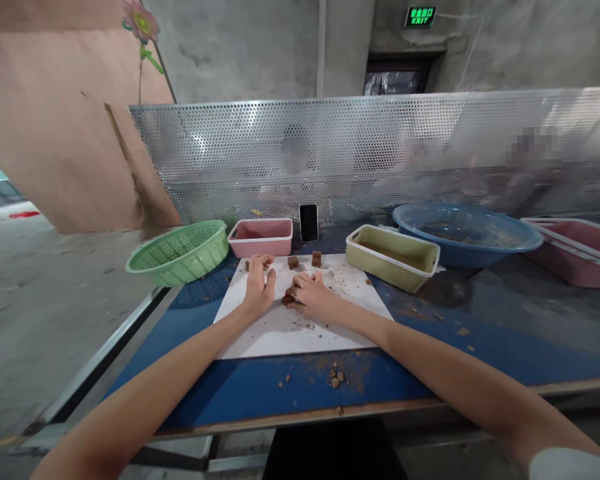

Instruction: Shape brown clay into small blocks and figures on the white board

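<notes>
My left hand (260, 283) is over the left part of a white board (265, 333), its thumb apart from the fingers. Beside and partly under its fingertips is a brown clay-like piece (248, 265), mostly hidden. My right hand (314, 297) curls around a dark brown clay lump (287, 300) near the middle of the board. Two small brown blocks, a left one (293, 262) and a right one (317, 259), stand at the board's far edge. Brown crumbs are scattered around my right hand.
Behind the board are a pink bin (261, 248) and an upright phone (309, 223). A green basket (180, 267) stands left; a yellow-green bin (387, 270), blue basin (473, 257) and pink bins (575, 267) stand right. Clay bits (337, 379) lie near the table's front edge.
</notes>
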Demonstrator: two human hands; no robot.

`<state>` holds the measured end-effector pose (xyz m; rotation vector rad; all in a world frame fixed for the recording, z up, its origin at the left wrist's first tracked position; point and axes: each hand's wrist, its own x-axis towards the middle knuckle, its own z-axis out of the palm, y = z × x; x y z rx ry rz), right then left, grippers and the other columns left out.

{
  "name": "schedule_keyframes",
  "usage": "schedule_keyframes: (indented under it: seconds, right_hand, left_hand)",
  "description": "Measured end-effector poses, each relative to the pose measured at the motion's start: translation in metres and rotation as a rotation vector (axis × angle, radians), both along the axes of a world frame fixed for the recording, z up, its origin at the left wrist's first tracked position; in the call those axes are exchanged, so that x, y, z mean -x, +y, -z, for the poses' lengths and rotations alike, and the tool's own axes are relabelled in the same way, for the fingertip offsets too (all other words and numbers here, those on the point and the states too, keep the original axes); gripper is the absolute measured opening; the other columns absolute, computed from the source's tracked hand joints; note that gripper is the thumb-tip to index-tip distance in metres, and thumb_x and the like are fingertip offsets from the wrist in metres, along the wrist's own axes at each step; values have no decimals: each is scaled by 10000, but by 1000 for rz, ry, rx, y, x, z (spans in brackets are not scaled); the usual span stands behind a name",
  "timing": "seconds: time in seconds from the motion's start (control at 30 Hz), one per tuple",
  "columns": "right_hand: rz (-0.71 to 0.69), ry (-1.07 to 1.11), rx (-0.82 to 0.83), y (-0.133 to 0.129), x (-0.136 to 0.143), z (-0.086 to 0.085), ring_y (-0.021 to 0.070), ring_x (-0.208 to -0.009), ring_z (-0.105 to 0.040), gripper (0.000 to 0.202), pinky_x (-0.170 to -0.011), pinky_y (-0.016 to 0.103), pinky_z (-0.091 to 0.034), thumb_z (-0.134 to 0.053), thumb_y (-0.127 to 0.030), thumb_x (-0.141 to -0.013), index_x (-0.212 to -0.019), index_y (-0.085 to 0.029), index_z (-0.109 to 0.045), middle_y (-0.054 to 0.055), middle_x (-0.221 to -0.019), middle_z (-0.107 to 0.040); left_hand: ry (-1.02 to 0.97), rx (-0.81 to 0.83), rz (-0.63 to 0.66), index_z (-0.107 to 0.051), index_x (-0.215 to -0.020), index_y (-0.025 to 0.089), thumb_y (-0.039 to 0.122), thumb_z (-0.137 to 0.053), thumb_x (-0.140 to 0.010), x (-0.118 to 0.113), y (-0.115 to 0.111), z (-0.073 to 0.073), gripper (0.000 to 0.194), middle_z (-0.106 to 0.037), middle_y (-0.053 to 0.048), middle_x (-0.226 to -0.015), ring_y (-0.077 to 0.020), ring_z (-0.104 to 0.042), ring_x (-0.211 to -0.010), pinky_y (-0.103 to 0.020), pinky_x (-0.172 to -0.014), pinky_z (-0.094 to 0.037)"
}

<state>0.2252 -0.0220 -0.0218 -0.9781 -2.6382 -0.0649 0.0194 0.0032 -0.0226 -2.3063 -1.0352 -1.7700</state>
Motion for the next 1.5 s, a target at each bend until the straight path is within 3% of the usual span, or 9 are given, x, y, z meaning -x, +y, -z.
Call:
schedule_keyframes:
  seconds: [0.17,0.33,0.5,0.63,0.7,0.87,1.1,1.33,1.5]
  right_hand:
    - [-10,-124,-181,-3,2,4,303,-1140,-449,275,-876,413,-274,-498,-312,-1100,-1147,-137,-705,157,-1138,-598]
    - [-13,-85,-173,3,0,6,293,-1119,-455,219,-893,419,-291,-496,-112,-1051,-1041,-165,-708,138,-1102,-602]
    - [24,292,41,11,-4,8,256,-1038,-512,283,-929,413,-349,-425,-229,-1102,-969,-185,-671,102,-1045,-633]
    - [147,530,149,5,-9,5,240,-1029,-562,390,-953,418,-348,-355,-362,-1134,-923,-193,-636,77,-1018,-653]
    - [170,581,167,3,-11,4,241,-1032,-575,381,-959,420,-342,-382,-381,-1126,-904,-192,-628,78,-1013,-662]
    - [142,667,208,4,-12,7,246,-1020,-594,396,-959,423,-345,-414,-420,-1107,-852,-191,-612,76,-979,-666]
    - [100,740,237,1,-13,3,225,-963,-597,448,-942,397,-388,-378,-457,-1111,-816,-194,-589,59,-919,-652]
    - [111,840,284,-2,-15,-4,231,-974,-627,323,-896,378,-436,-493,-401,-1065,-858,-204,-644,60,-947,-670]
    - [44,868,276,-1,-15,-3,210,-879,-621,293,-842,365,-461,-569,-412,-1014,-820,-206,-648,44,-886,-672]
  left_hand:
    - [65,21,-16,-563,-1222,190,320,-453,-1064,3,-7,1,232,-612,-117,-1136,-254,-591,-1068,-439,-929,-528]
    - [110,93,-19,-580,-1225,186,274,-463,-1046,2,-8,0,232,-616,-120,-1159,-251,-599,-1075,-427,-925,-542]
    - [218,170,182,-653,-1253,194,294,-498,-1051,1,-13,-11,273,-634,-114,-1132,-224,-618,-1012,-389,-894,-549]
    - [287,202,351,-655,-1334,205,461,-708,-951,1,-17,-14,463,-654,-90,-1030,-210,-629,-902,-375,-848,-555]
    - [312,210,377,-664,-1327,210,501,-779,-889,-1,-18,-12,539,-666,-82,-1011,-201,-625,-858,-355,-800,-556]
    - [279,195,270,-704,-1247,210,467,-780,-898,-10,-24,-9,440,-667,-53,-918,-170,-579,-749,-312,-709,-531]
    - [233,144,254,-720,-1146,199,365,-789,-903,-13,-27,-10,303,-699,-62,-928,-168,-608,-758,-301,-684,-527]
    - [136,176,186,-733,-1112,212,351,-839,-852,-13,-28,-15,313,-713,-69,-980,-176,-629,-787,-308,-669,-534]
    - [118,176,201,-730,-1019,201,317,-826,-848,-15,-31,-19,228,-698,-67,-927,-176,-622,-774,-307,-642,-521]
